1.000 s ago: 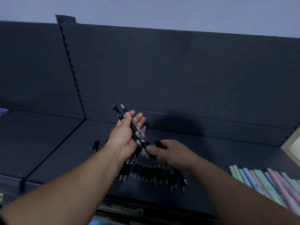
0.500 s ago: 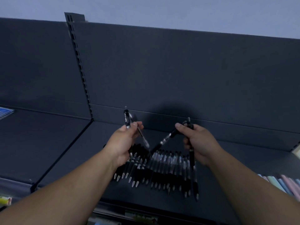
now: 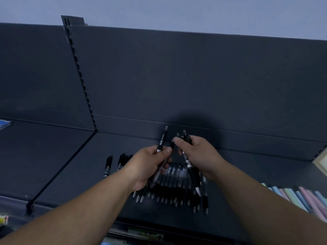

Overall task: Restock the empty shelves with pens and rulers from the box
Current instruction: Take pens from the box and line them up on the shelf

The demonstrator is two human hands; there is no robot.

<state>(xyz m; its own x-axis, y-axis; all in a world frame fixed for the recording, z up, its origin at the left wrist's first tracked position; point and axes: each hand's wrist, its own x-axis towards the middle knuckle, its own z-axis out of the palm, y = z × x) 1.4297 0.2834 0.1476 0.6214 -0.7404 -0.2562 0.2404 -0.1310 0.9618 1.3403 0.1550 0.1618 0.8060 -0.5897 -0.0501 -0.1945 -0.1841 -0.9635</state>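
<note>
A row of several black pens (image 3: 174,190) lies side by side on the dark shelf (image 3: 74,174), tips toward me. My left hand (image 3: 146,165) grips a black pen (image 3: 161,140) that stands almost upright above the row. My right hand (image 3: 198,154) holds black pens (image 3: 190,170), their tips slanting down over the right end of the row. The two hands are close together, nearly touching. One separate black pen (image 3: 108,166) lies left of the row. The box is not in view.
Pastel coloured pens (image 3: 299,197) lie on the shelf at the right. A slotted upright post (image 3: 79,75) and a bracket (image 3: 60,168) divide this shelf from the left one. A blue item (image 3: 4,123) sits at the far left. The shelf's front edge (image 3: 146,232) carries a label strip.
My two hands have come together above the row of pens. The right hand moved left and down with its pens; the left hand's pen now stands more upright.
</note>
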